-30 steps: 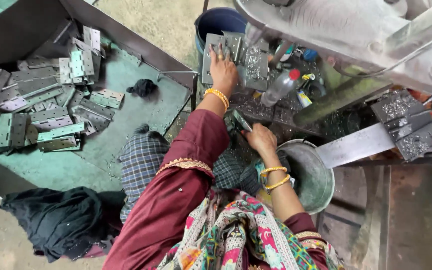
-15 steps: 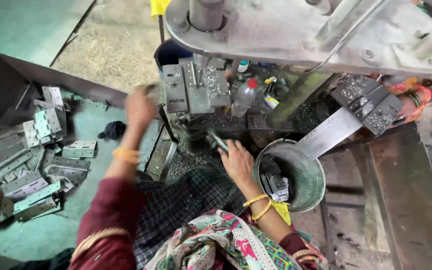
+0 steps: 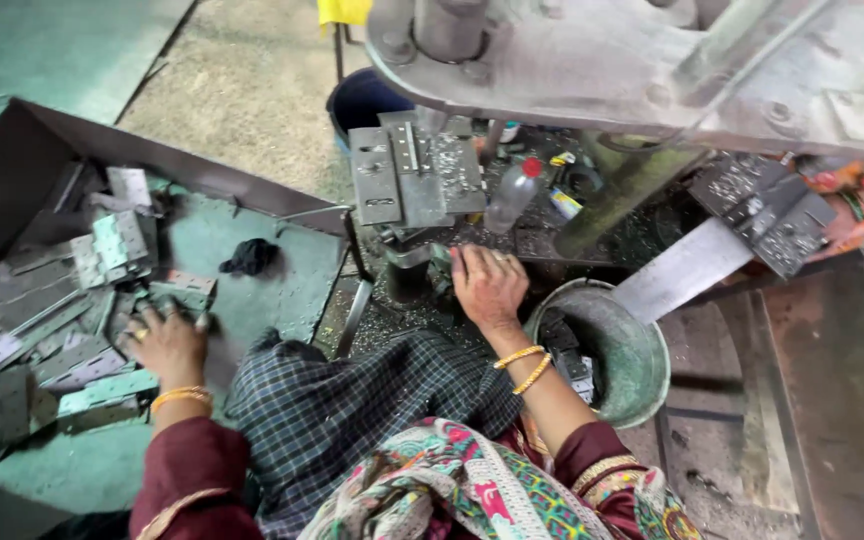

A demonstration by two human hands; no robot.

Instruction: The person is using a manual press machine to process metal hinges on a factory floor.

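Note:
My left hand (image 3: pixel 165 345) reaches down to the left into a pile of flat metal hinge plates (image 3: pixel 62 320) on a green floor tray, fingers spread over them; whether it grips one I cannot tell. My right hand (image 3: pixel 489 285) rests palm down on the gritty bed of the press machine (image 3: pixel 652 70), just below a stack of grey hinge plates (image 3: pixel 414 180) leaning at the die. Whether anything lies under this hand is hidden. Both wrists wear gold bangles.
A round green metal bowl (image 3: pixel 642 365) with finished pieces stands to the right of my right hand, under a slanted metal chute (image 3: pixel 677 270). A clear plastic bottle (image 3: pixel 512 195) stands on the machine bed. A dark bucket (image 3: pixel 362 100) sits behind. A black cloth (image 3: pixel 250 257) lies on the tray.
My left hand has swung down from the plates at the machine to the pile on the left tray. My right hand has moved up onto the machine bed.

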